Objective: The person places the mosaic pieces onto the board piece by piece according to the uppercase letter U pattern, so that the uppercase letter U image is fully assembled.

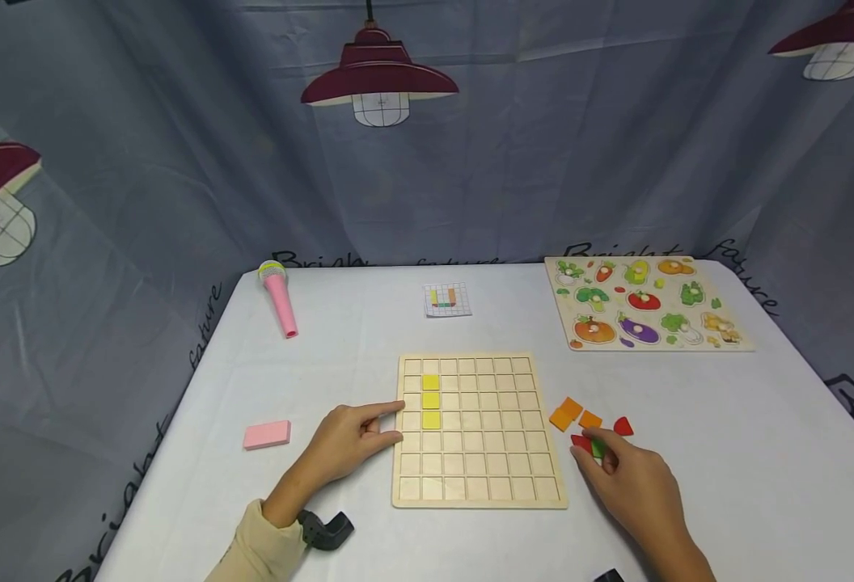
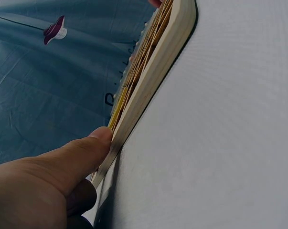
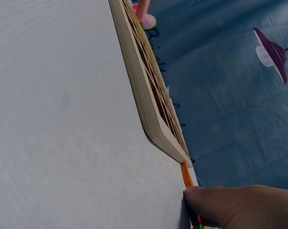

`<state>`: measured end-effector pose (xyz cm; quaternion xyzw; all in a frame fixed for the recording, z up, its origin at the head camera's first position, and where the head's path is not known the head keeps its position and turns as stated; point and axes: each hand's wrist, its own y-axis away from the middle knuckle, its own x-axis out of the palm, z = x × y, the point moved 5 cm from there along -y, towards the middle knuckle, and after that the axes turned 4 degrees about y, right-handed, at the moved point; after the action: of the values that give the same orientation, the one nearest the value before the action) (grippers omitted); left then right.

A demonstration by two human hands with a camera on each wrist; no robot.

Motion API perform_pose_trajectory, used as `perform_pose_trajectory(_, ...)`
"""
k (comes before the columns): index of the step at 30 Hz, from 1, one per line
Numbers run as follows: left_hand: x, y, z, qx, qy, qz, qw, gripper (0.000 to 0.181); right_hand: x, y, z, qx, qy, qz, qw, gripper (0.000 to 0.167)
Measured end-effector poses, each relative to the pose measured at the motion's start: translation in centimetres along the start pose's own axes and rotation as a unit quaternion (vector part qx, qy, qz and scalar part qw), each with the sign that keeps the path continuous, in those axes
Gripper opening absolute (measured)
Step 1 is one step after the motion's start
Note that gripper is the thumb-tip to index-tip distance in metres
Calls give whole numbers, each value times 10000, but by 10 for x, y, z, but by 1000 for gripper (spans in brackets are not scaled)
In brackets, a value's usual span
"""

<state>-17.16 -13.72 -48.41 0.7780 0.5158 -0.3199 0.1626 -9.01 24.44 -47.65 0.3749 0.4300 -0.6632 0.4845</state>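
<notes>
A pale wooden grid board [image 1: 484,420] lies flat, with three yellow square tiles [image 1: 431,401] stacked in a column of its left part. My left hand [image 1: 347,440] touches the board's left edge with index finger and thumb, the index finger held straight. In the left wrist view the thumb [image 2: 81,152] meets the wooden rim. To the board's right, my right hand [image 1: 634,485] has thumb and fingers around a red piece [image 1: 581,442] and a green piece [image 1: 598,449]. Whether it pinches either is hidden. Orange tiles [image 1: 565,414] and another red piece [image 1: 623,426] lie beside it.
Behind the board lies a small card [image 1: 447,299] with a coloured grid pattern. A vegetable puzzle board [image 1: 645,311] is at the back right. On the left are a pink toy microphone [image 1: 280,301] and a pink block [image 1: 267,435]. A grey curtain [image 1: 500,145] hangs behind.
</notes>
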Motion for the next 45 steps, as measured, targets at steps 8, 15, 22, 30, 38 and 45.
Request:
perform_pose_trajectory(8,0,0,0,57,18,-6,10000,44,1,0,-1,87,1,-23,10000,37)
perform_pose_trajectory(15,1,1,0,53,-23,-25,10000,43,-2,-1,1,-89,29,-205,9997,38)
perform_pose_trajectory(22,4,2,1,2,-27,8,10000,43,-9,-3,5,-475,-3,-331,9983,32)
perform_pose_trajectory(30,4,2,2,-6,-2,10,10000,43,-3,-10,29,-1243,-284,-198,9916,27)
perform_pose_trajectory(38,4,1,1,142,2,14,9999,43,11,-15,51,-1645,-612,-278,9841,24)
perform_pose_trajectory(45,1,1,-1,13,-28,15,10000,43,27,-18,78,-1877,-940,-107,9777,22)
